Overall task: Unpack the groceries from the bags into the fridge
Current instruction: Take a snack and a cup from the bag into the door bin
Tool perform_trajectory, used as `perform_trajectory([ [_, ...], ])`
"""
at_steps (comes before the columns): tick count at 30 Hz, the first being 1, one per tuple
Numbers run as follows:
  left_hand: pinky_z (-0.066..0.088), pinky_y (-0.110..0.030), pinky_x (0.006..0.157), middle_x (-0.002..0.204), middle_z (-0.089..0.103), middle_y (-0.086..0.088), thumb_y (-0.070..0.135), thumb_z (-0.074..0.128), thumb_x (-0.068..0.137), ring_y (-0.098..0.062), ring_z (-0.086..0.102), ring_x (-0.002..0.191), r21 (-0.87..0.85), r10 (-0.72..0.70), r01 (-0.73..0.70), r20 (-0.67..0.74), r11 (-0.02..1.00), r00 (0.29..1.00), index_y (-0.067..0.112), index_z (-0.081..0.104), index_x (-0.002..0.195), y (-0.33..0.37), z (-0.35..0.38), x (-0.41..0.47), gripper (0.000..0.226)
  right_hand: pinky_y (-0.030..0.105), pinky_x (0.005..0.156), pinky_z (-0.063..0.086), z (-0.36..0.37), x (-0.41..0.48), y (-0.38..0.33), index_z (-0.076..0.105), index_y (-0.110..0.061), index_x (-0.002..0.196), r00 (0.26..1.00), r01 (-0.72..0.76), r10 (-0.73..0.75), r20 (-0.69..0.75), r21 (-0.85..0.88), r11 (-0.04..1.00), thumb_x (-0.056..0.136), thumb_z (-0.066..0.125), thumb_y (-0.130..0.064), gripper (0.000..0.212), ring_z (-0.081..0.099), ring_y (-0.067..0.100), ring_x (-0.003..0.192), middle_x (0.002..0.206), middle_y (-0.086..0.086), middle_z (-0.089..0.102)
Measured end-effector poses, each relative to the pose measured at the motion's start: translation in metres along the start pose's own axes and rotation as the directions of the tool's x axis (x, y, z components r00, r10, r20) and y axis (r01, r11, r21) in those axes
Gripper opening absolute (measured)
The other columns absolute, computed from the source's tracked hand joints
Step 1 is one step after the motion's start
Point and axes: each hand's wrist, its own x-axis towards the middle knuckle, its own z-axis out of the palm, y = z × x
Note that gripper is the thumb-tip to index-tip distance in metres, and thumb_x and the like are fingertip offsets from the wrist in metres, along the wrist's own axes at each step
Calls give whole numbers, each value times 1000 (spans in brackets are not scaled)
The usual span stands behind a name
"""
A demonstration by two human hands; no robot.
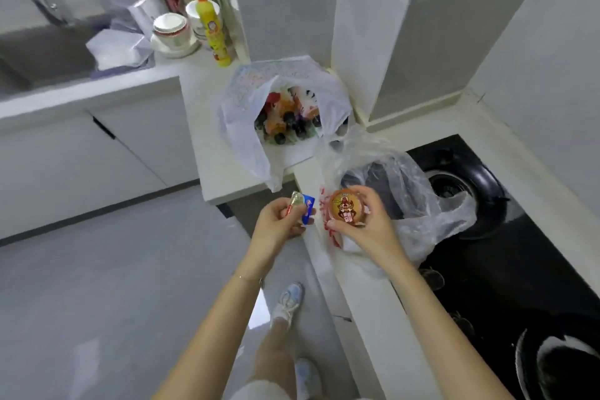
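Pulling snacks out of the bags looks like the step in hand, going by the head view. The left hand [276, 224] is curled round a couple of small things, a blue packet [308, 210] and a clear wrapped sweet [294, 201] with some red on it. The right hand [370, 227] grips a round orange-lidded cup [345, 208], fingers wrapped round its rim, just in front of the clear plastic bag [412, 178] that slumps from the counter [207, 156] onto the black gas hob [487, 237]. The white plastic bag [240, 127] further back sits open with plenty of groceries inside. No fridge in shot, so I'd guess the next move means turning and carrying this handful over, with no free hand for the door.
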Motion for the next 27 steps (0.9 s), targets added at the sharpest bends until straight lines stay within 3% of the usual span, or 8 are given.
perform_trajectory([
  [5, 56, -21, 63, 91, 75, -9, 14, 57, 97, -19, 72, 69, -139, -24, -4, -197, 990, 980, 3, 63, 109, -8, -53, -71, 18, 27, 65, 57, 55, -26, -29, 53, -32, 115, 977, 15, -41, 210, 123, 992, 70, 82, -3, 61, 63, 18, 103, 117, 1, 60],
  [8, 57, -20, 64, 85, 76, -3, 15, 57, 97, -18, 72, 68, -192, -40, -28, -342, 981, 939, 11, 64, 105, -16, -82, -112, 12, 40, 85, 57, 95, -43, -38, 53, -39, 122, 936, 47, -73, 344, 83, 995, 67, 85, -22, 66, 60, 15, 112, 122, -7, 59],
  [11, 58, -23, 69, 90, 76, -7, 17, 57, 97, -19, 72, 71, -220, -46, -66, -466, 973, 884, 5, 64, 110, -28, -108, -155, 19, 35, 97, 51, 132, -66, -49, 51, -33, 129, 875, 117, -134, 465, 64, 991, 72, 83, -15, 68, 58, 6, 113, 125, -11, 58],
  [18, 57, -26, 65, 90, 76, -8, 19, 58, 97, -21, 69, 65, -223, -55, -129, -666, 966, 744, 5, 61, 112, -56, -155, -256, 22, 26, 88, 54, 210, -132, -71, 48, -32, 127, 722, 160, -161, 673, 63, 985, 76, 80, -12, 63, 57, 13, 115, 125, -9, 55],
  [22, 58, -28, 66, 89, 76, -9, 20, 58, 96, -23, 69, 66, -248, -82, -167, -754, 954, 651, 4, 56, 115, -77, -181, -319, 24, 16, 78, 51, 251, -186, -84, 50, -37, 112, 657, 164, -174, 734, 87, 983, 76, 80, -12, 53, 59, 4, 104, 113, -17, 57],
  [27, 57, -28, 67, 88, 76, -7, 21, 58, 97, -26, 71, 71, -242, -82, -211, -817, 947, 570, 3, 57, 113, -105, -211, -401, 24, 10, 76, 49, 298, -265, -95, 53, -33, 108, 575, 204, -210, 791, 110, 973, 76, 80, -9, 48, 59, -10, 92, 107, -18, 59],
])
